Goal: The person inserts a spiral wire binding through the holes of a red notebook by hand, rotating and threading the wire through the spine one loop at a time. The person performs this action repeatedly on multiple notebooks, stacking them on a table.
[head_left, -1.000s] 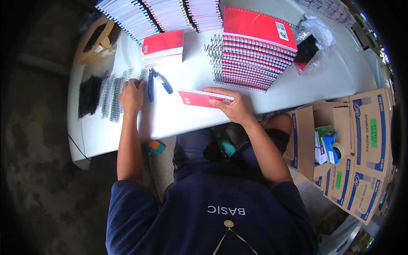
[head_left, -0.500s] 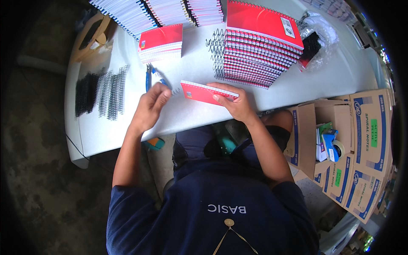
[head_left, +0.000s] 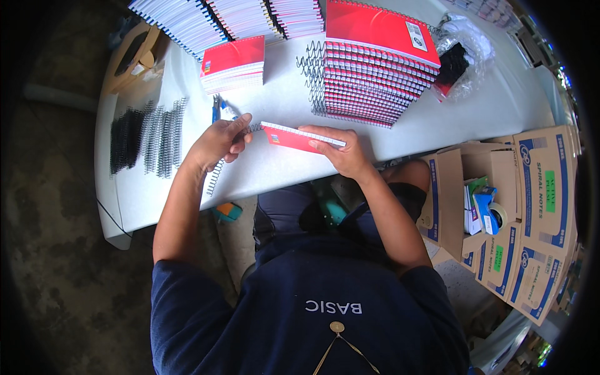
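Red notebook [head_left: 289, 139] in right hand [head_left: 345, 154]

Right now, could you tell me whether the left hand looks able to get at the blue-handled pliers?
Probably yes: the pliers lie just beyond the left hand, with nothing covering their visible end, but that hand holds a spiral coil and would likely need freeing first.

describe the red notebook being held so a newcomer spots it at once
Find the white table, then the right hand near its front edge. That hand grips a red notebook. Unlike the tall red stack and short red stack farther back, it is thin and hand-held.
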Motion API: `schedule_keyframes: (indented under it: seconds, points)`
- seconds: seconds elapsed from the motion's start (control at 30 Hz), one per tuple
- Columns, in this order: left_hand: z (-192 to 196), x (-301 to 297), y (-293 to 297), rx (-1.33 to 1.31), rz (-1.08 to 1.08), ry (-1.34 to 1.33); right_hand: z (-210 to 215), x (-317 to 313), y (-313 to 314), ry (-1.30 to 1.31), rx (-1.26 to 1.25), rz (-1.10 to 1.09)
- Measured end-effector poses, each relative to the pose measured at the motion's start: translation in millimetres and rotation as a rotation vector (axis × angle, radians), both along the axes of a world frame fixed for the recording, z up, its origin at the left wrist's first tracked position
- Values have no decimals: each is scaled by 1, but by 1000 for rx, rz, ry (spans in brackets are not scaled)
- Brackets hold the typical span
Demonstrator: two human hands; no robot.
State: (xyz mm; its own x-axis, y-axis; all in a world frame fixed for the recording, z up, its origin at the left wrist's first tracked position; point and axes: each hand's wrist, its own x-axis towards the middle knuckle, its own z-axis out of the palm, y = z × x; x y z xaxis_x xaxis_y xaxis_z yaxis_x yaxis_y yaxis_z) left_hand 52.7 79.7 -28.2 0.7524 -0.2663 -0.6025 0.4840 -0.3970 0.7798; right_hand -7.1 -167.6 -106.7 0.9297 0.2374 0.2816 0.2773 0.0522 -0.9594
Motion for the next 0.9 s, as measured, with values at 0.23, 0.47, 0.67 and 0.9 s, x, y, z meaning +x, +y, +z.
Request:
schedule_keyframes:
  seconds: [0.23,0.47,0.67,0.9]
  points:
    - [1,11,5,-190,-122,-129,2,0,0,-26,2,6]
    - [21,-2,-6,501,-738,-962,2,-3,1,9,-29,-16]
    - [-16,-34,-25,758,-418,-1484,-2,-15,11,-200,-171,-118]
    - [-51,-55,-11,1008,-234,-1771,-7,-42,27,-208,-160,-151]
